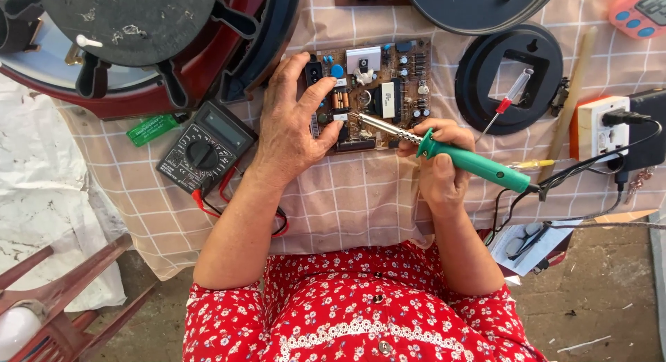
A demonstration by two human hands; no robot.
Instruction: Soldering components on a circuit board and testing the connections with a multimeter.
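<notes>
A brown circuit board point(388, 77) with capacitors and coils lies on the checked cloth. My left hand point(295, 122) rests on its left side, thumb and fingers pressing the board down. My right hand point(440, 164) grips a green-handled soldering iron point(479, 164), its metal tip touching the board near the middle, just beside my left thumb. The iron's black cord runs right toward a white power socket point(600, 126).
A black multimeter point(205, 148) with red and black leads lies left of the board. Dark round appliance parts point(510, 77) sit behind and right. A red-tipped test screwdriver point(510, 98), a wooden stick, a pink timer point(642, 11) and glasses point(524, 240) are at right.
</notes>
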